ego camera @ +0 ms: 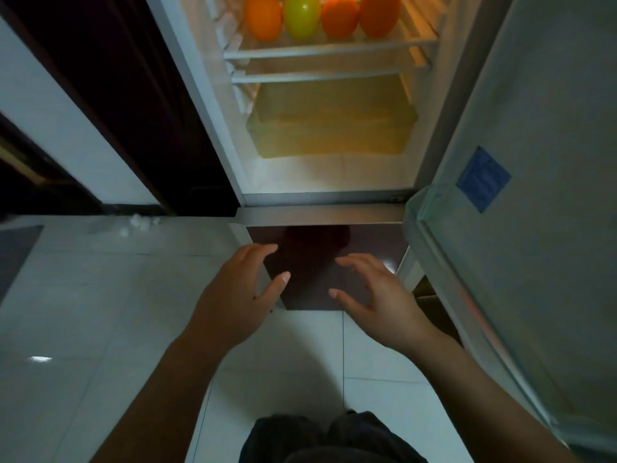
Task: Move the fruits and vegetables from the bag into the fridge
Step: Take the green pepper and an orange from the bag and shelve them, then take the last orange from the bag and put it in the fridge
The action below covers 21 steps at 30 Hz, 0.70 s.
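The fridge (320, 202) stands open in front of me, lit inside. On its upper wire shelf (330, 50) sit three oranges (263, 18) and a green apple (302, 16) in a row. A pale crisper drawer (334, 128) lies below. My left hand (240, 295) and my right hand (377, 295) hover low in front of the fridge's dark lower door (310, 262), palms facing each other, fingers spread, holding nothing. No bag is in view.
The open fridge door (521, 228) with a blue sticker (482, 178) fills the right side. A dark doorway (140, 111) is to the left of the fridge. White floor tiles (100, 312) spread below, with small white scraps (140, 222) by the wall.
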### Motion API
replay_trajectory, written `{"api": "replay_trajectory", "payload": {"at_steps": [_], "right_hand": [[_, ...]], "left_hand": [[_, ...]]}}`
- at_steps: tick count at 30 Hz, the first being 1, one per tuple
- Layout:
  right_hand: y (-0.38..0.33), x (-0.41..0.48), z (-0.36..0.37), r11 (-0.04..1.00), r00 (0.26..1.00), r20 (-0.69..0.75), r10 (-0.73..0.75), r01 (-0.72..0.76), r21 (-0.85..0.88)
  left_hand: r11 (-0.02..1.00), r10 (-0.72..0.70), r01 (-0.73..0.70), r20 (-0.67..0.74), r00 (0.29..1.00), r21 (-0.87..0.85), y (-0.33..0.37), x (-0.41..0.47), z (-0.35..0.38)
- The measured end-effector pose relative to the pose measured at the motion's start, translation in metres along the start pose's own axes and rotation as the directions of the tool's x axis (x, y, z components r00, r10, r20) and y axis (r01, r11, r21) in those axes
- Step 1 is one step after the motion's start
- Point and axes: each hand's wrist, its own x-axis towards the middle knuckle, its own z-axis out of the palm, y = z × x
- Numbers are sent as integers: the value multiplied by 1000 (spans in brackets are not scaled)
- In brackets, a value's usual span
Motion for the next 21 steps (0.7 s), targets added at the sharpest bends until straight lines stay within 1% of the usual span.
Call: {"api": "replay_trajectory", "payload": {"at_steps": [3, 6, 12, 17, 21], "right_hand": [[1, -33, -3, 999, 1000, 12, 26, -25, -36], [2, -67, -3, 995, 996, -26, 82, -84, -51], [-24, -142, 13, 978, 981, -54, 188, -192, -78], [-48, -220, 41, 958, 963, 20, 268, -264, -114], [-58, -287, 52, 916, 914, 130, 386, -363, -169]], "left_hand": [[999, -21, 22, 24, 999, -32, 4, -27, 1], [999, -29, 32, 82, 996, -37, 8, -51, 3], [999, 27, -23, 211, 977, -22, 19, -116, 2], [999, 45, -42, 303, 952, -18, 10, -193, 8], [1000, 24, -20, 421, 907, -12, 13, -244, 21]]}}
